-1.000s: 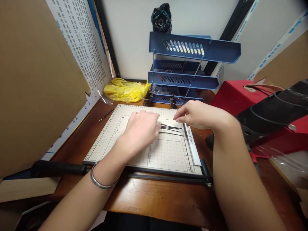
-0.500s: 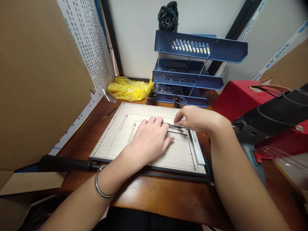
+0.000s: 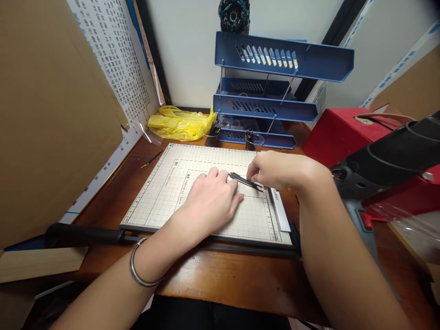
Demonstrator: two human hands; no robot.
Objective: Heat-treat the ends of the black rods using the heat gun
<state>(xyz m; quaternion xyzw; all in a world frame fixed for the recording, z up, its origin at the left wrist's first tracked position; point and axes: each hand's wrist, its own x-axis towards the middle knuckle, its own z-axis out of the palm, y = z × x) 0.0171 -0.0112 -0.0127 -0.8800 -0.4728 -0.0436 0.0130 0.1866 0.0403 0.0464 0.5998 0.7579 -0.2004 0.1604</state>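
A small bundle of thin black wires [image 3: 244,180] lies slantwise on the gridded board of a paper cutter [image 3: 165,197]. My left hand [image 3: 213,197] rests palm down on the board at the left of the bundle, fingers slightly bent and the thumb apart. Bent at the wrist, my right hand [image 3: 270,169] reaches in from the right, with thumb and fingertips pinched together at the bundle's upper side. Its fingertips are partly hidden, but they appear to hold some of the wires.
Two clear cups of black wires, a left cup [image 3: 211,136] and a right cup [image 3: 252,140], stand behind the board. Beyond are a yellow plastic bag [image 3: 180,123] and a blue tray rack [image 3: 264,106]. At right are a black-and-grey tool [image 3: 385,156] and a red box [image 3: 338,133]. The cutter's handle [image 3: 85,233] lies front left.
The black wires, spread apart before, are now drawn closer together and slant more. My right fingers have closed in on them; my left hand stays on the board. The view has shifted slightly.
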